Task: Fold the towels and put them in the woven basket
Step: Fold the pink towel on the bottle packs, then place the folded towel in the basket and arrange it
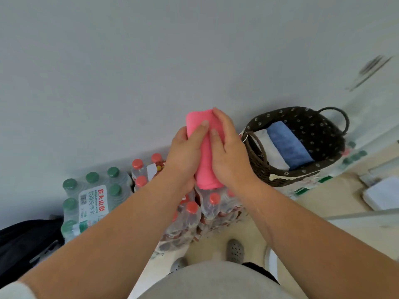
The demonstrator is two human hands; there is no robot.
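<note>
In the middle of the frame, a rolled pink towel [197,118] is held upright in the air between both hands. The left hand [185,156] grips its left side, with the thumb lying across the front of the roll and the other fingers [180,134] curled round behind it. The right hand [230,154] grips the right side, its fingers [218,115] wrapped over the upper edge of the roll and its thumb pressed on the front beside the left thumb. Both sets of fingers are clamped on the towel. The top of the roll shows above them and its lower end shows below the palms.

To the right of the hands, near but not touching them, stands the woven basket [259,160]. It is dark, has loop handles and is tilted toward the camera. Inside it a folded blue towel [288,145] lies side by side with a folded white towel [271,149], the two touching.

In the lower left is a wrapped pack of green-capped water bottles [92,197], and red-capped bottles [190,216] stand below the hands. A black bag [23,244] fills the lower left corner. At the bottom centre a grey perforated shoe [235,250] rests on the pale floor [302,203]. A grey wall [151,61] takes up the upper frame.
</note>
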